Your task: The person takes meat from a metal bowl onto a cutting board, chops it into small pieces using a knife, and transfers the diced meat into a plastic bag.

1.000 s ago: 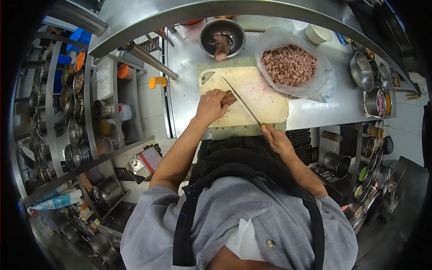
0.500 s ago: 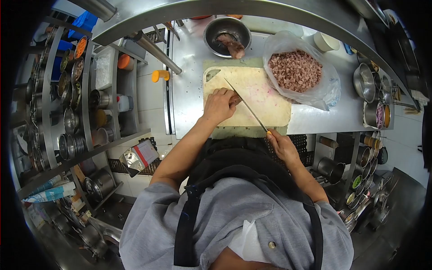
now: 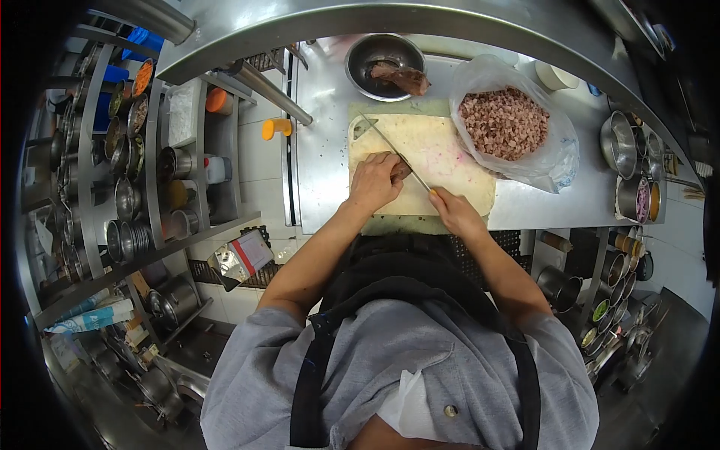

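The piece of meat [image 3: 404,171] lies, in the head view, on the cutting board [image 3: 431,139], just left of the board's middle, mostly covered by the left hand [image 3: 377,181]. That hand is curled over it, fingers bent and close together, holding it on the board. The right hand [image 3: 457,213], over the board's near edge and right of the middle, is closed around a knife [image 3: 386,141]. The knife slants across the board to its far left corner, passing right beside the exposed end of the meat; whether it has cut in, I cannot tell. Beyond the board's far edge stands a metal bowl [image 3: 360,66] with a chunk of meat [image 3: 403,78] in it. Over the board's far right corner sits an open plastic bag [image 3: 546,174] of diced meat [image 3: 506,124]. A green mat [image 3: 409,108] shows beneath the board.
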Demonstrator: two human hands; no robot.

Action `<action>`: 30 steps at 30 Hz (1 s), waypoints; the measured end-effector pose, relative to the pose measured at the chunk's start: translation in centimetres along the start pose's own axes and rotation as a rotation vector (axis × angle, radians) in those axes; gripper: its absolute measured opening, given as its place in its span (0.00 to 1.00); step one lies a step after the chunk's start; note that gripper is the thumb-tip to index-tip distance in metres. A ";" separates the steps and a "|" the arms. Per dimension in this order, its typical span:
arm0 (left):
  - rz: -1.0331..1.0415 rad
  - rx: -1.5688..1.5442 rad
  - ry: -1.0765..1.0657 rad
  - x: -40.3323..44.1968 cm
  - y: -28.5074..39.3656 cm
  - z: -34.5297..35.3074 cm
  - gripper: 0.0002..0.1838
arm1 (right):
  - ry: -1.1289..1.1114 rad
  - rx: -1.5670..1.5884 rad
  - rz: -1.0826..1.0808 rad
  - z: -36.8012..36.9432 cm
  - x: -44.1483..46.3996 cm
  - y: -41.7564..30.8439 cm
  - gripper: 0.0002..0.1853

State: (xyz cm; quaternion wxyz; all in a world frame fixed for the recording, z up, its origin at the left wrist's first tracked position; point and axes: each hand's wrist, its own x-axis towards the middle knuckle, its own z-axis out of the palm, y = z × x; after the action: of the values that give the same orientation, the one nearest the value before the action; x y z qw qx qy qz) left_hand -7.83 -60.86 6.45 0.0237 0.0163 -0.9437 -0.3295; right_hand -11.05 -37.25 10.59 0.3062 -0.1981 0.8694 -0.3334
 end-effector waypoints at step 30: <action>-0.030 0.005 0.047 -0.2 -1.1 1.2 0.14 | -0.102 -0.055 0.004 1.3 -1.8 2.2 0.29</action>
State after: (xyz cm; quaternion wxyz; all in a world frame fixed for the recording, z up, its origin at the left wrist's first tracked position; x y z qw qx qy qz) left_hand -7.66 -60.99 4.84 0.0409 0.0384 -0.9434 -0.3270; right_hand -9.17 -35.30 8.99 0.3452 -0.2214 0.8619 -0.2981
